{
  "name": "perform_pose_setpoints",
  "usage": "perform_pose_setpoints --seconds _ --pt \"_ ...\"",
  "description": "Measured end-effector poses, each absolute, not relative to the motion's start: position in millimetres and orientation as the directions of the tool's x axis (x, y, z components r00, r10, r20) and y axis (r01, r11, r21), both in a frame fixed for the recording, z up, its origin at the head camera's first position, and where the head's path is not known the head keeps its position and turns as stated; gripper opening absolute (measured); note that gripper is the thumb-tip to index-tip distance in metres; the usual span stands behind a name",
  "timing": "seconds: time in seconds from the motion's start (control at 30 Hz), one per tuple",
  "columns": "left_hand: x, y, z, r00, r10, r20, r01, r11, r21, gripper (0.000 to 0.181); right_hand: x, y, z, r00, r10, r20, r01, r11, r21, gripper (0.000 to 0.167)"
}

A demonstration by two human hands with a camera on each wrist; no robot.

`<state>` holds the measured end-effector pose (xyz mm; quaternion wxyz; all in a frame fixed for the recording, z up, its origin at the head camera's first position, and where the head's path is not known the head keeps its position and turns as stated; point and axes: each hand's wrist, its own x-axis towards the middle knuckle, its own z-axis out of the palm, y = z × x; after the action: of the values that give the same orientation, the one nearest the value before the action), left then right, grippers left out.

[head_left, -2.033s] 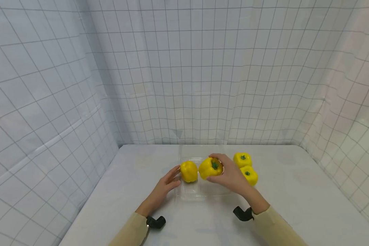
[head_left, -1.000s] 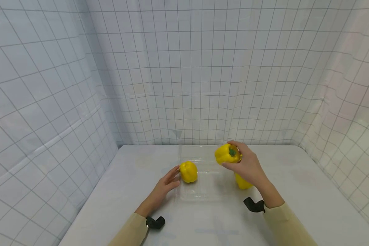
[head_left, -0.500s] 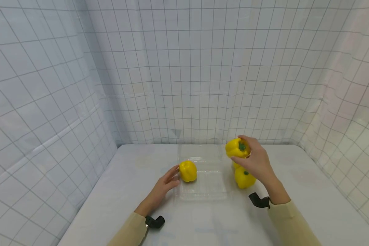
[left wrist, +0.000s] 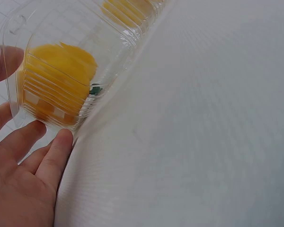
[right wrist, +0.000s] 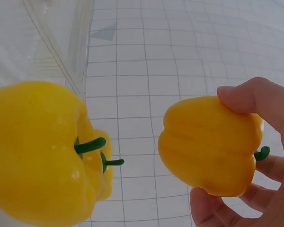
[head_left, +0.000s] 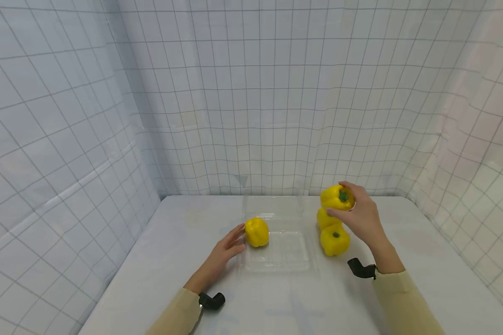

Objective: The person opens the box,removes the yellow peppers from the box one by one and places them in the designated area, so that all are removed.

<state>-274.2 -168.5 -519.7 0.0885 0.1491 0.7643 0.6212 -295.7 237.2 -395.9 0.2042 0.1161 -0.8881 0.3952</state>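
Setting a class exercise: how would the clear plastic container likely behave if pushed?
The clear plastic container would probably flex, as its ribbed walls look thin. Resting on a flat tabletop, it may slide. With its yellow pepper sitting left of centre, it might swivel.

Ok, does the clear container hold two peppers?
No, the head view shows just one yellow pepper inside the clear container, beside the left hand.

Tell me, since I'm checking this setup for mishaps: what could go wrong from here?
The held pepper in the right hand is near the front pepper and back pepper; lowering it there might knock one rolling. The clear container has its only pepper at its left end, next to the left hand, so an uneven push could shift or tip it.
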Motion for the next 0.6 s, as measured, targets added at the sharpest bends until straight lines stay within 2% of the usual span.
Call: perform_pose_setpoints --seconds 0.6 --pt "-273.6 -168.6 -520.5 -0.937 0.343 0.065 0.138 0.192 0.972 0.061 -303.2 272.1 -400.6 -0.905 0.066 0.420 -0.252 0.713 -0.654 0.078"
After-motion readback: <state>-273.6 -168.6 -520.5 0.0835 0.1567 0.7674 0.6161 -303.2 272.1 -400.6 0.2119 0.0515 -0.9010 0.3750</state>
